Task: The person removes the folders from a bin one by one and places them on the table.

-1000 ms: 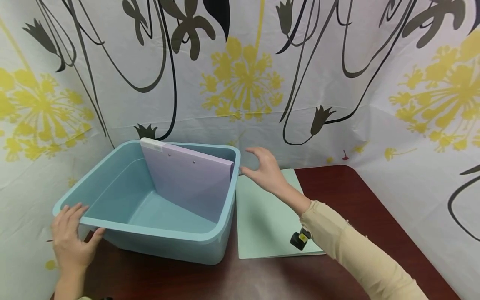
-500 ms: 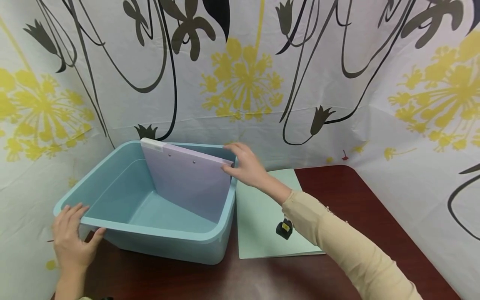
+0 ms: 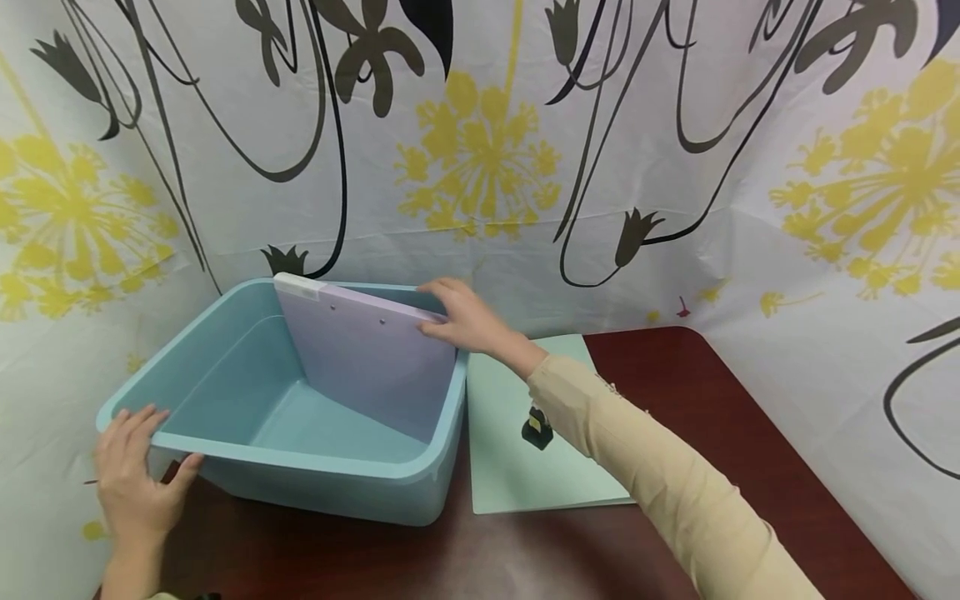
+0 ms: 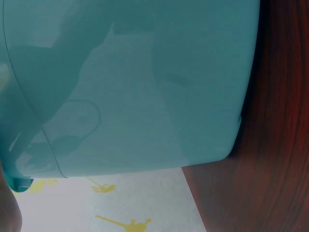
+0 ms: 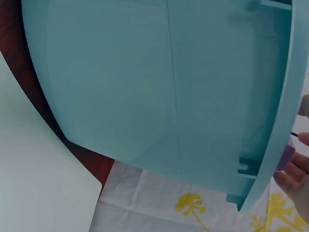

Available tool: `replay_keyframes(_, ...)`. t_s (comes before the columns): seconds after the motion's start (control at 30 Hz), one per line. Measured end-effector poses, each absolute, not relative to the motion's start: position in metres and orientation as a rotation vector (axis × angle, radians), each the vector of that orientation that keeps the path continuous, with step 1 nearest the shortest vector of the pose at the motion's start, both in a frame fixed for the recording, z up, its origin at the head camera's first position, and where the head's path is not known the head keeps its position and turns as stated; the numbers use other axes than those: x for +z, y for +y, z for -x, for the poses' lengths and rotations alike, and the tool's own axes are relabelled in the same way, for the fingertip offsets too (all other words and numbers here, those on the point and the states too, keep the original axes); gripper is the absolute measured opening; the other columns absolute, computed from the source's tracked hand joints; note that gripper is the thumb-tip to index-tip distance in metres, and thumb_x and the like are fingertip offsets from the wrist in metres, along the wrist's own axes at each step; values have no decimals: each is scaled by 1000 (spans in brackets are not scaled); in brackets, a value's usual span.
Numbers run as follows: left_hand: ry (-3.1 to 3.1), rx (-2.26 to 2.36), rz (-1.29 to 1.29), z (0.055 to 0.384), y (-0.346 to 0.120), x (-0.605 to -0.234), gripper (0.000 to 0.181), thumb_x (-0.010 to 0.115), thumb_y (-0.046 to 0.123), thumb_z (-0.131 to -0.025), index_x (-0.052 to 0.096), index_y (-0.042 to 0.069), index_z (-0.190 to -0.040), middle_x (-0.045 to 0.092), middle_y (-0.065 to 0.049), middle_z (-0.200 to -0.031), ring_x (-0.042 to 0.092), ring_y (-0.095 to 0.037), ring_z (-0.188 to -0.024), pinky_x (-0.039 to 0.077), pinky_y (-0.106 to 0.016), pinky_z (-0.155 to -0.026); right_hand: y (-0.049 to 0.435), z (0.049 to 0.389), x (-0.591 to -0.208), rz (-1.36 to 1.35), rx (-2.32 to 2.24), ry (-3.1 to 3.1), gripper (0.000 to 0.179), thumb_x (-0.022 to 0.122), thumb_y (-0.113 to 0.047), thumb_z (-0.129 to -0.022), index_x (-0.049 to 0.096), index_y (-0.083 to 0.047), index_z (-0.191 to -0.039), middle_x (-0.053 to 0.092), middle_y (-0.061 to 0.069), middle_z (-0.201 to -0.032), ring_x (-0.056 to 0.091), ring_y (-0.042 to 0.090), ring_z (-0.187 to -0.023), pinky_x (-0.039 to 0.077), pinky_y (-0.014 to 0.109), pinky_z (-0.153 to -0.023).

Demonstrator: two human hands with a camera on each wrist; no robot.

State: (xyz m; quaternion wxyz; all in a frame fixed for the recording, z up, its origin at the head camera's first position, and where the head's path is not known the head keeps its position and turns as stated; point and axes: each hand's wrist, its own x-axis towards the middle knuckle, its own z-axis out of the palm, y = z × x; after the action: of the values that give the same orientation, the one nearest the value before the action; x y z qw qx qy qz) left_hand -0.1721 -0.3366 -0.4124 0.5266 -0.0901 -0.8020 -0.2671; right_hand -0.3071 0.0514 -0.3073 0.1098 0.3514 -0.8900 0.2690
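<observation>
A light blue plastic tub stands on the left of the table. Inside it, a lilac file folder leans on edge, with a white label and small rivets along its upper edge. My left hand grips the tub's near left corner, fingers over the rim and thumb below. My right hand holds the folder's upper right corner, thumb in front and fingers behind. In the right wrist view, a bit of the folder shows beside the fingers, past the tub's rim; the fingers' contact there is partly hidden.
Pale green folders or sheets lie flat right of the tub, under my right forearm. The dark wooden table extends to the right. A patterned white cloth hangs close behind the tub and table.
My right hand has moved left from beyond the tub's right rim, over it, onto the folder's corner. My left hand stays on the rim. The head view has shifted slightly.
</observation>
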Motion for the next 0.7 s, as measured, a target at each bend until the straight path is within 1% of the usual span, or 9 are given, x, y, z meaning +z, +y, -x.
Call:
replay_keyframes(0.2,-1921,-640,204,171,-337,-412,92,52,74,-69,58,-11,-103,54,-33,-108,38,-44,-121,20,-46,-107,43,310,-311,-1080,718,-2631,49,64,-24,-83,50,-6,-126,51,8,-128,45,21,-120,37,35,-97)
replay_keyframes(0.4,-1911,-640,195,171,-336,-411,93,51,75,-69,58,-11,-103,54,-33,-108,39,-44,-120,20,-45,-107,37,311,-315,-1076,685,-2650,50,65,-24,-83,49,-8,-127,52,7,-127,48,19,-117,39,32,-95)
replay_keyframes(0.7,-1916,-650,189,172,-335,-411,93,51,75,-68,58,-11,-103,54,-33,-108,38,-44,-121,20,-45,-108,35,311,-318,-1127,673,-2662,38,62,-12,-85,55,-11,-123,57,5,-123,52,17,-113,44,31,-87)
